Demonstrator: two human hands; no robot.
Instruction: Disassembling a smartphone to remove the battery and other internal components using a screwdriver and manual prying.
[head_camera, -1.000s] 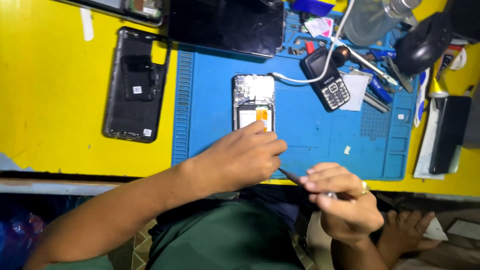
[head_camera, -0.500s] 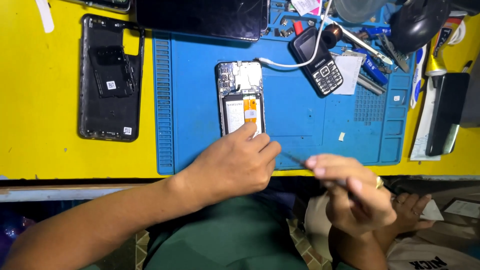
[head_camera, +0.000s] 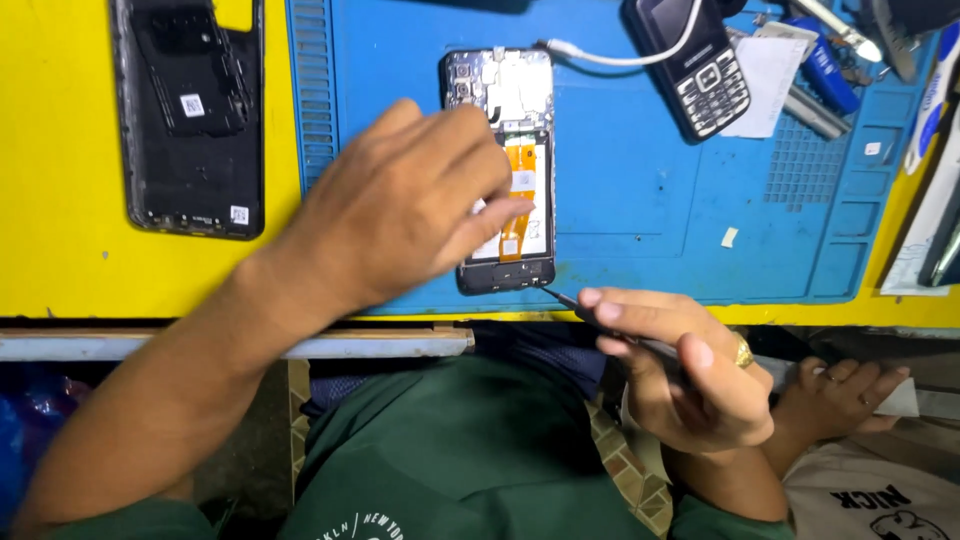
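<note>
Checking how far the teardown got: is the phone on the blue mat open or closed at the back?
Open. The phone lies with orange ribbon cables and boards exposed; its black back cover lies apart.

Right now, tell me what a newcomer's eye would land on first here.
The opened smartphone with orange flex cables lies on the blue work mat at centre, the left hand resting over it. The right hand holds a thin dark tool with its tip at the phone's lower edge. A removed black back cover lies on the yellow table, far left.
</note>
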